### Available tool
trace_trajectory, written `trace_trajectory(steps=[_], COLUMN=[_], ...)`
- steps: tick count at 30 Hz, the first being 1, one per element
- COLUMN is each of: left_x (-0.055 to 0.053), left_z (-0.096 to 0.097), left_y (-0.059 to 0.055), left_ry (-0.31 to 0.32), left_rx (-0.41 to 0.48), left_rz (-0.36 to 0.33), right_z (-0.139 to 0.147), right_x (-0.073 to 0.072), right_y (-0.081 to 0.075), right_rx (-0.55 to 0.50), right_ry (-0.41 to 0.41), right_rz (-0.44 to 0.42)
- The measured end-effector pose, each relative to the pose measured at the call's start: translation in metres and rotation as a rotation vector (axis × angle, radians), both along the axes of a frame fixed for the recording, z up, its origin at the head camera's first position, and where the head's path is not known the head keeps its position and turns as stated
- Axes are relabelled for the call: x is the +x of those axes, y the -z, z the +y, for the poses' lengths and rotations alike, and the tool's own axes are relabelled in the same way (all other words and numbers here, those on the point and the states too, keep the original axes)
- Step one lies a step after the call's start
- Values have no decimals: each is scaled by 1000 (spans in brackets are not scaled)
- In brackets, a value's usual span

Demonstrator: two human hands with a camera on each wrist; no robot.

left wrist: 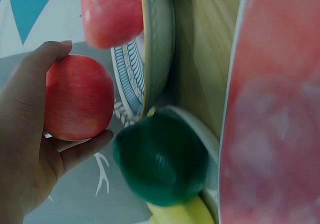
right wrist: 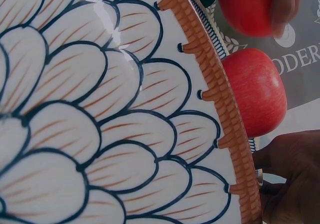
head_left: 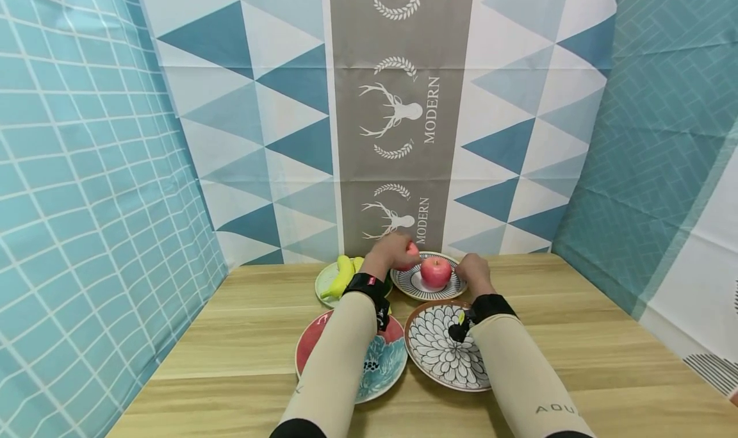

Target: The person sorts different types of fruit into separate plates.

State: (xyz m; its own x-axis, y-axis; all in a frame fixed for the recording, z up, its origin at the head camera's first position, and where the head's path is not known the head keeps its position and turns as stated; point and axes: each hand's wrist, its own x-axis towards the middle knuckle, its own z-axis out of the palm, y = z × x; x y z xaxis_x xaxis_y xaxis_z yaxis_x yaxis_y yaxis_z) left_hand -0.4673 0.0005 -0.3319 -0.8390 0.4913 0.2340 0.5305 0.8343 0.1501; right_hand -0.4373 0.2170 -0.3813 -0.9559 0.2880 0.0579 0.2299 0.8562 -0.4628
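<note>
My left hand [head_left: 394, 249] grips a red apple [left wrist: 80, 98], thumb on one side and fingers on the other. It holds this apple above the left part of a striped plate [head_left: 412, 285], clear of the plate. A second red apple [head_left: 435, 273] rests on that plate. At the plate's right rim is my right hand [head_left: 475, 271]. The right wrist view shows its thumb and a finger [right wrist: 272, 189] pinching the rim, partly hidden behind the flower-patterned plate [right wrist: 125, 104].
A pale green plate [head_left: 324, 283] at back left holds yellow bananas [head_left: 341, 278] and a dark green, rounded fruit-like thing [left wrist: 160, 156]. Nearer stand a red and blue plate [head_left: 383, 361] and the flower-patterned plate, both partly under my forearms. Patterned cloth hangs behind the wooden table [head_left: 230, 335].
</note>
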Motion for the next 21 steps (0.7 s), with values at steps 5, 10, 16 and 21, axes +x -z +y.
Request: trace_trajectory(steps=[5, 10, 16, 21], left_x=[-4, -5, 4, 5], left_z=[12, 15, 13, 15], left_y=[10, 18, 17, 19], left_ry=[-30, -23, 6, 4], left_rx=[-57, -72, -78, -100], left_rz=[-51, -73, -88, -98], right_z=[0, 0, -1, -1], right_x=[1, 2, 2, 1], right_y=[-2, -3, -3, -2], right_rx=[10, 8, 25, 25], right_ry=[1, -4, -9, -6], right_rz=[1, 2, 6, -1])
